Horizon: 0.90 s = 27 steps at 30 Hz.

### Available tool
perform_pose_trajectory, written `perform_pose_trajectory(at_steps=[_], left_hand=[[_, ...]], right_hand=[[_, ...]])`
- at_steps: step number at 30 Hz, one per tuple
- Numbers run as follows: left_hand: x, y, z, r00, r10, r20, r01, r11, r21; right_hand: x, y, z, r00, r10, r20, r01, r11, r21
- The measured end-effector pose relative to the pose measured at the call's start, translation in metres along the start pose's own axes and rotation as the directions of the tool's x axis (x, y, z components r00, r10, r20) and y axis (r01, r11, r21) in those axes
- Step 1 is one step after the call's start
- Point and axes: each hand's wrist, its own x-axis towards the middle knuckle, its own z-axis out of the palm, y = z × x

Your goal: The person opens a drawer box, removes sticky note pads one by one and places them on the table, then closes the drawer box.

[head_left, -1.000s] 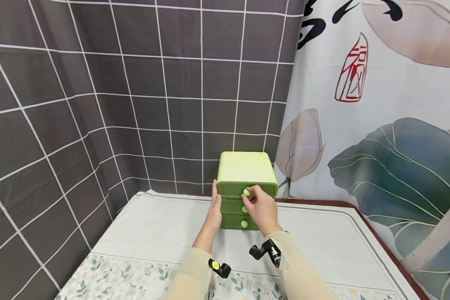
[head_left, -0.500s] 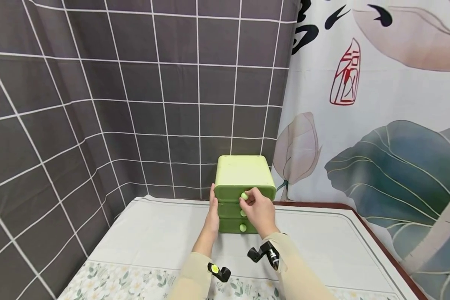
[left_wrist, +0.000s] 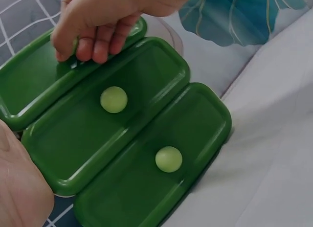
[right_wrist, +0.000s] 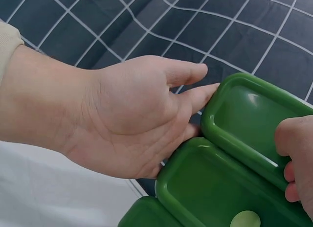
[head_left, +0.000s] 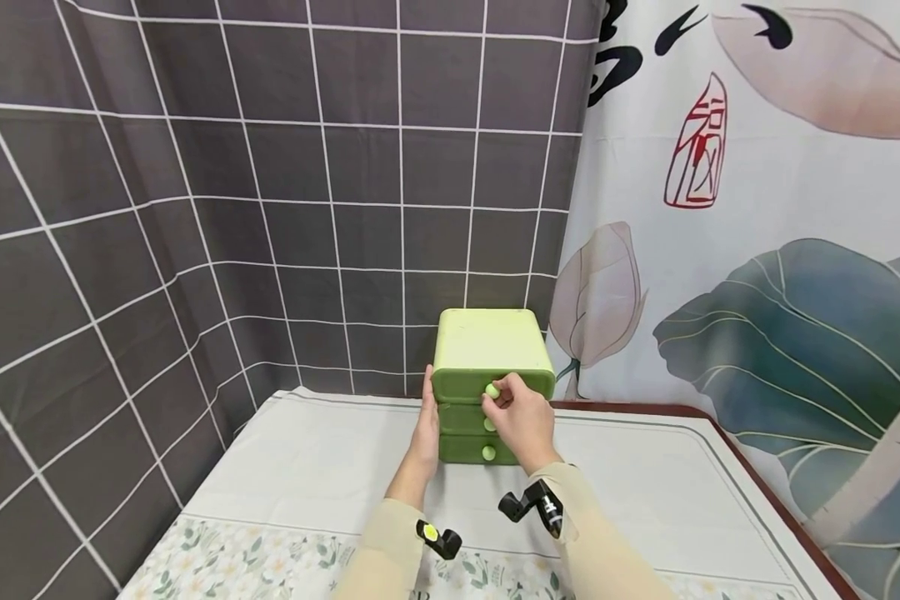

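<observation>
A small three-drawer desktop organizer (head_left: 492, 337) stands at the back of the table, with a pale lime top and dark green drawer fronts. My right hand (head_left: 523, 421) pinches the round lime knob (head_left: 492, 389) of the top drawer between thumb and forefinger. In the left wrist view, the curled fingers of the right hand (left_wrist: 100, 21) mostly cover that knob. My left hand (right_wrist: 132, 109) lies along the organizer's left side with its fingers extended. The middle knob (left_wrist: 113, 100) and bottom knob (left_wrist: 168, 159) are untouched. Whether the top drawer sticks out slightly, I cannot tell.
The organizer stands on a white tablecloth (head_left: 630, 492) with a floral band (head_left: 247, 554) near me. A dark gridded curtain (head_left: 360, 233) hangs behind and to the left. A white curtain with lotus prints (head_left: 637, 175) hangs at the right.
The head view shifts slightly. Both hands keep the same places on the organizer, and no clear drawer movement shows.
</observation>
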Motion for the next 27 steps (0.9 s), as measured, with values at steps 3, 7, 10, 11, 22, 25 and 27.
perform_pose_trajectory(at_steps=[3, 7, 10, 11, 22, 25, 27], left_hand=[[0.0, -0.001, 0.002, 1.0, 0.005, 0.003, -0.006, 1.0, 0.001], [-0.001, -0.004, 0.002, 1.0, 0.023, -0.012, -0.023, 1.0, 0.011], [-0.001, -0.004, 0.002, 0.999, 0.033, -0.015, -0.033, 0.999, 0.013], [-0.001, -0.004, 0.003, 0.999, 0.035, -0.013, -0.035, 0.999, 0.011], [0.007, -0.02, -0.001, 0.999, 0.049, -0.018, -0.049, 0.998, -0.029], [0.006, -0.02, -0.002, 0.999, 0.048, -0.019, -0.049, 0.998, -0.035], [0.003, -0.015, 0.0, 0.999, 0.051, -0.014, -0.052, 0.998, -0.032]], right_hand=[[0.0, 0.001, 0.0, 1.0, 0.011, 0.005, -0.011, 1.0, -0.008], [0.0, 0.0, -0.001, 0.999, 0.021, 0.028, -0.021, 1.0, 0.0], [0.001, -0.001, -0.002, 0.999, 0.016, 0.033, -0.017, 1.0, 0.008], [0.001, -0.001, -0.002, 0.999, 0.015, 0.032, -0.015, 1.0, 0.008], [0.001, -0.002, -0.008, 0.999, -0.013, 0.033, 0.013, 1.0, 0.005], [-0.001, -0.002, -0.009, 0.999, -0.011, 0.037, 0.011, 1.0, 0.004], [-0.002, -0.003, -0.01, 0.999, -0.01, 0.034, 0.01, 1.0, 0.002]])
